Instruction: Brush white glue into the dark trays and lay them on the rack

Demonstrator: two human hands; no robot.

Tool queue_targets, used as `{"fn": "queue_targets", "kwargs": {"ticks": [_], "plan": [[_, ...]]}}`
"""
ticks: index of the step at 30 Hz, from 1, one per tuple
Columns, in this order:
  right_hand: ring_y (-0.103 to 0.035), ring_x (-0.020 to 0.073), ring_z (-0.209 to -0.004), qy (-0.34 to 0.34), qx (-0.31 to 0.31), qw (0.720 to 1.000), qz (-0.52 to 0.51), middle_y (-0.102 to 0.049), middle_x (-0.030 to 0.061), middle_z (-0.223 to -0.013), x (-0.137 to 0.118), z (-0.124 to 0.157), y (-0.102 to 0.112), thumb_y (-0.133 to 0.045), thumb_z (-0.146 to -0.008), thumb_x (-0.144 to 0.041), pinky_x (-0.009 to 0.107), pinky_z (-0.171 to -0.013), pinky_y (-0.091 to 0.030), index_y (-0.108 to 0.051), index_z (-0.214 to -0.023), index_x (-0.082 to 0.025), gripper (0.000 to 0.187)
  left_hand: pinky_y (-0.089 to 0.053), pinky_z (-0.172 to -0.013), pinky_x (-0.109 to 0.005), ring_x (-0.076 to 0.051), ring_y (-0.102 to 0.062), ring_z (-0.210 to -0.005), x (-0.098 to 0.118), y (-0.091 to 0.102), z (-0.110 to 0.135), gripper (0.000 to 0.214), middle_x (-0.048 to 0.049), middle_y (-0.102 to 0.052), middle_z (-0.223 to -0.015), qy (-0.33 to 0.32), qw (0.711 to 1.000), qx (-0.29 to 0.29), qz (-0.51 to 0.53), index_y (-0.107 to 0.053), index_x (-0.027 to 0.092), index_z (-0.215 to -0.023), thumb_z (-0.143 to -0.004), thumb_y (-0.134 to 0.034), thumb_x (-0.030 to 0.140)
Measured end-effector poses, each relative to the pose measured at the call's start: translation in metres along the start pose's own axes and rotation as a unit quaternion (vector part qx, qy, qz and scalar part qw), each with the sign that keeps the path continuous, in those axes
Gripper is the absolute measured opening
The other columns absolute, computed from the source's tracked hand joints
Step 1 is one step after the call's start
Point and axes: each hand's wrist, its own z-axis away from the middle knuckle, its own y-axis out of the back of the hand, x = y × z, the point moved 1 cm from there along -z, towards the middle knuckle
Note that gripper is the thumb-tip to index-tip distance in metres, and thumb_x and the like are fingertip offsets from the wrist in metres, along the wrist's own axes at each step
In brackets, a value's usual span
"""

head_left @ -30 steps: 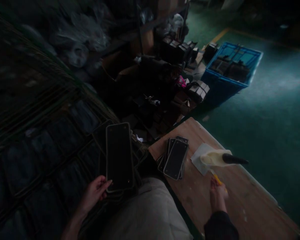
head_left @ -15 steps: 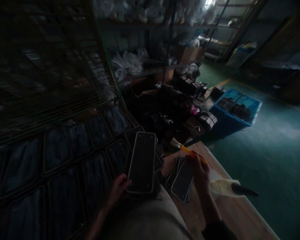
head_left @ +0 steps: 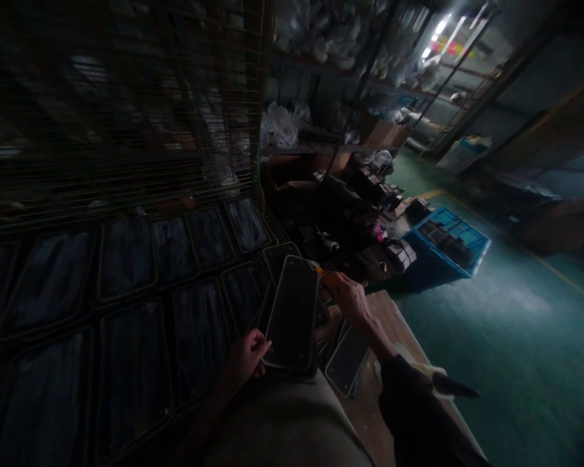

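My left hand [head_left: 250, 353] is closed on the lower left edge of a dark rectangular panel [head_left: 292, 314] with a pale rim and rounded corners. That panel is tilted over my lap, with more such panels under it. In my right hand [head_left: 349, 297] is a brush with an orange handle [head_left: 327, 275], gripped by closed fingers. The brush's tip is at the panel's upper right corner; whether it touches is too dark to tell. Below my right forearm, a stack of similar panels [head_left: 346, 363] lies on a wooden board [head_left: 387, 318].
Rows of panels with streaked surfaces [head_left: 131, 350] lie to the left, before a wire mesh rack [head_left: 224, 84]. On the board's right side is a pale container with a dark tip [head_left: 455, 384]. A blue crate [head_left: 411, 256] stands on the green floor [head_left: 525, 337]. Shelves hold plastic bags [head_left: 285, 123].
My right hand has moved left with the brush, from over the board to the panel's upper right corner. My left hand keeps its hold. The camera view has shifted.
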Motion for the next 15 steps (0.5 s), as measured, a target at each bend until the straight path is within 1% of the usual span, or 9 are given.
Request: {"fn": "queue_targets", "kwargs": {"ticks": [3,6,9,12,15], "plan": [[-0.065,0.0163,-0.081,-0.003,-0.014,1.000,0.017,-0.067,0.0054,-0.099,0.003,-0.003,-0.006,-0.043,-0.099,-0.031,0.022,-0.066,-0.046,-0.062,-0.114,-0.021,0.026,-0.037,-0.029,-0.018,-0.010,-0.055,-0.034,0.002,0.002,0.002,0.029,0.0039,-0.060,-0.062,0.000,1.000,0.002,0.005,-0.045,0.021,-0.077,-0.078,-0.056,0.047],[-0.064,0.0157,-0.077,-0.004,-0.041,0.999,0.033,-0.067,0.0053,-0.096,-0.002,0.008,-0.009,-0.042,-0.099,-0.031,0.022,-0.063,-0.044,-0.061,-0.114,-0.021,0.026,-0.037,-0.030,-0.018,-0.011,-0.055,-0.034,0.005,0.003,0.003,0.029,0.0044,-0.060,-0.059,0.005,1.000,0.000,0.014,-0.044,0.021,-0.077,-0.078,-0.057,0.047],[-0.063,0.0152,-0.074,0.000,-0.075,0.997,0.036,-0.066,0.0052,-0.095,-0.014,0.033,-0.006,-0.040,-0.100,-0.032,0.022,-0.059,-0.041,-0.060,-0.116,-0.022,0.027,-0.037,-0.029,-0.018,-0.010,-0.054,-0.034,0.005,0.003,0.003,0.030,0.0044,-0.060,-0.060,0.004,1.000,-0.004,0.017,-0.044,0.021,-0.077,-0.078,-0.057,0.048],[-0.062,0.0157,-0.073,0.002,-0.116,0.993,0.022,-0.066,0.0047,-0.094,-0.031,0.065,0.002,-0.041,-0.100,-0.031,0.023,-0.060,-0.042,-0.058,-0.120,-0.024,0.028,-0.037,-0.030,-0.017,-0.010,-0.055,-0.035,0.003,0.003,0.002,0.029,0.0040,-0.060,-0.063,0.009,1.000,-0.005,0.017,-0.045,0.020,-0.078,-0.079,-0.057,0.047],[-0.062,0.0161,-0.071,0.004,-0.154,0.988,-0.029,-0.066,0.0041,-0.089,-0.051,0.092,0.013,-0.042,-0.099,-0.027,0.024,-0.060,-0.044,-0.060,-0.120,-0.025,0.027,-0.037,-0.030,-0.016,-0.010,-0.056,-0.036,0.003,0.004,0.003,0.030,0.0038,-0.060,-0.064,0.005,1.000,-0.006,0.028,-0.045,0.020,-0.079,-0.079,-0.057,0.047]]}}
